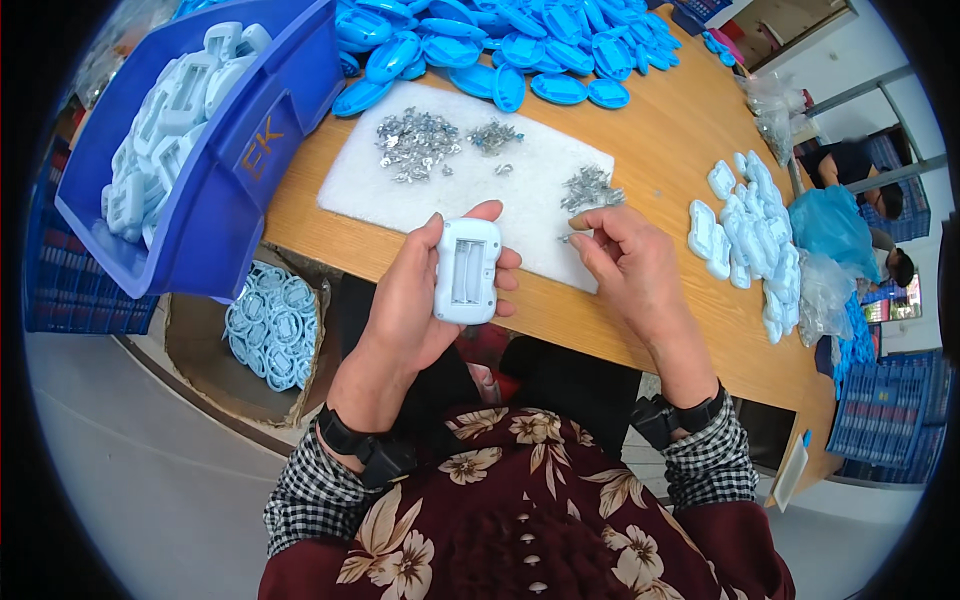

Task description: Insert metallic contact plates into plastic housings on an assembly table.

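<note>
My left hand [410, 285] is closed round a pale blue plastic housing [484, 230], holding it upright with its open battery compartment facing me. Thumb and fingers grip its two sides. To the right, my right hand [632, 270] pinches a tiny metal piece [566, 239] between thumb and forefinger, above the edge of a white foam sheet [350, 180]. Small metal contacts lie on that sheet in a large heap [418, 143], a smaller heap [493, 137] and a pile [590, 188] just beyond my right hand.
A blue bin [290, 130] of pale housings stands at the left. Below it is a cardboard box [190, 330] of round pale blue parts. Bright blue oval shells [520, 50] cover the table's far side. Finished-looking pale housings [745, 230] lie right, beside plastic bags [830, 220]. People sit beyond.
</note>
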{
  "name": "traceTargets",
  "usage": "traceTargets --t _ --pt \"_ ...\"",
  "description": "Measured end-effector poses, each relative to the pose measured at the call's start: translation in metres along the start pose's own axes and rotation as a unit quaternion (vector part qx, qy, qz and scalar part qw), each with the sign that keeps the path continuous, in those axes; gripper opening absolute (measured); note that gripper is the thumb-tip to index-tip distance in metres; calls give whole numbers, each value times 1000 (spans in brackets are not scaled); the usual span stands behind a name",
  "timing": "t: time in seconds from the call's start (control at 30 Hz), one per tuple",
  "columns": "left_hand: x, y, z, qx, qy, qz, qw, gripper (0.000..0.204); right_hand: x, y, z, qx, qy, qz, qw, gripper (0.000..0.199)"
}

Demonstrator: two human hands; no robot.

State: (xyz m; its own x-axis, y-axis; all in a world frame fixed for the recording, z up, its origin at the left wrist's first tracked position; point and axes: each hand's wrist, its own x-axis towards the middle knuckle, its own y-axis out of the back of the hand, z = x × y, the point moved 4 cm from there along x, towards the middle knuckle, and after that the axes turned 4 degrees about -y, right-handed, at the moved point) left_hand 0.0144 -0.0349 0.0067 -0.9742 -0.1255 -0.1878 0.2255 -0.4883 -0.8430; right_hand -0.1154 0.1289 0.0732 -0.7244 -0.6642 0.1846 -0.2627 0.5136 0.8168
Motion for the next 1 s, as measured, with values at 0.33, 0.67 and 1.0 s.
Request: traceTargets --t 0.33,0.67,1.0 --pt "1 -1 5 -48 -82 -19 995 59 -23 -22 -20 317 -195 -211 904 19" --pt "-9 -18 17 61 -110 -112 986 58 -34 -33 -30 451 -167 -260 837 27" --pt "-18 -42 30 494 111 -195 840 58 2 22 -45 167 20 -150 974 24"
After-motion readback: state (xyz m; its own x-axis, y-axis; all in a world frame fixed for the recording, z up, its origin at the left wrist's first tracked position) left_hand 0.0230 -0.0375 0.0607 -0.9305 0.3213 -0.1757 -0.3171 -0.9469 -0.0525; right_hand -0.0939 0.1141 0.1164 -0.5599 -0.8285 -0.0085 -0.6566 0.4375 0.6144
